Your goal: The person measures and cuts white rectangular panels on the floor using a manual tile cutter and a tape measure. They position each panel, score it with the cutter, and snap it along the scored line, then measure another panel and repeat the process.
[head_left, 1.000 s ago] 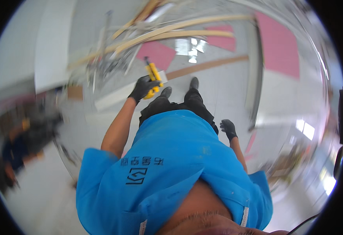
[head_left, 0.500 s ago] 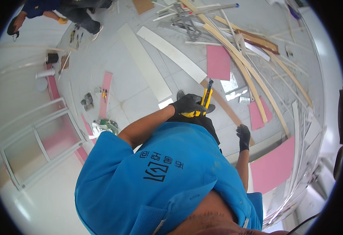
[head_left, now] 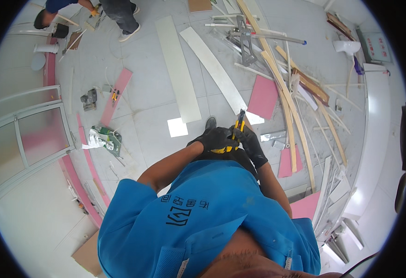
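Observation:
In front of my waist, my left hand [head_left: 216,139], in a black glove, is closed around a yellow-and-black utility knife [head_left: 239,124], its dark tip pointing away from me. A yellow piece [head_left: 226,149] shows under the left fingers; what it belongs to is hidden. My right hand [head_left: 250,144], also black-gloved, meets the left one, with its fingers closed against the knife's right side. Beyond the tip lies the near end of a long white strip [head_left: 214,69], beside a pink board [head_left: 263,97] on the floor.
Another long pale strip [head_left: 177,69] lies left of the white one. Wooden battens [head_left: 284,99] and offcuts are heaped at right, near a grey metal frame [head_left: 247,41]. A green-and-white bag [head_left: 105,140] lies at left. At far left, another person [head_left: 119,18] bends down.
My right hand has come left from beside a brown strip to the knife in my left hand. The view has shifted, and the other person's gloved hand is lower among tools.

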`<state>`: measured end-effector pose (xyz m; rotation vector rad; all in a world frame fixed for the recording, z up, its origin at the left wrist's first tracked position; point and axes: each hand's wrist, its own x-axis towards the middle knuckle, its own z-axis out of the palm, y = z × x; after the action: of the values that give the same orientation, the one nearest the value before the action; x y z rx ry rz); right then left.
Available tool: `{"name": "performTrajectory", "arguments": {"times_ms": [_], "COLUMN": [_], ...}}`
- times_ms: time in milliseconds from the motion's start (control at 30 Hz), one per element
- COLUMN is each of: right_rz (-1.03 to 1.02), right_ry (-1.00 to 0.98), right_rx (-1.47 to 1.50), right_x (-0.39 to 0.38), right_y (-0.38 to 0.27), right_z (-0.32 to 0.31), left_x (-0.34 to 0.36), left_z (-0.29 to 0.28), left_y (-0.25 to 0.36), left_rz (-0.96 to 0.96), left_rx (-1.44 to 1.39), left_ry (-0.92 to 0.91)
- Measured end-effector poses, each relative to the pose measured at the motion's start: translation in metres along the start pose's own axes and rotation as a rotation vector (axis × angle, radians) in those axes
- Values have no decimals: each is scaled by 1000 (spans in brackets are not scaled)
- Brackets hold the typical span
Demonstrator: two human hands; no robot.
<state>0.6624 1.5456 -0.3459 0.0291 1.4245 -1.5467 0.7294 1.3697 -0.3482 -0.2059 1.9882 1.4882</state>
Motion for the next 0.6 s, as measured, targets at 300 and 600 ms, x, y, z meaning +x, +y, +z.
{"name": "performTrajectory", "arguments": {"times_ms": [300,600], "right_rz": [1,100], "right_ry": [-5,144], "right_rx": [-214,-493], "right_x": [35,91], "right_y": [-41,52], "right_z": [10,-95], "left_x": [-29,-74], "left_z": [-16,-19], "left_y": [-67,-129], "left_rz": [11,-258], "left_rx": [-109,-87], "left_ry": [242,361]}}
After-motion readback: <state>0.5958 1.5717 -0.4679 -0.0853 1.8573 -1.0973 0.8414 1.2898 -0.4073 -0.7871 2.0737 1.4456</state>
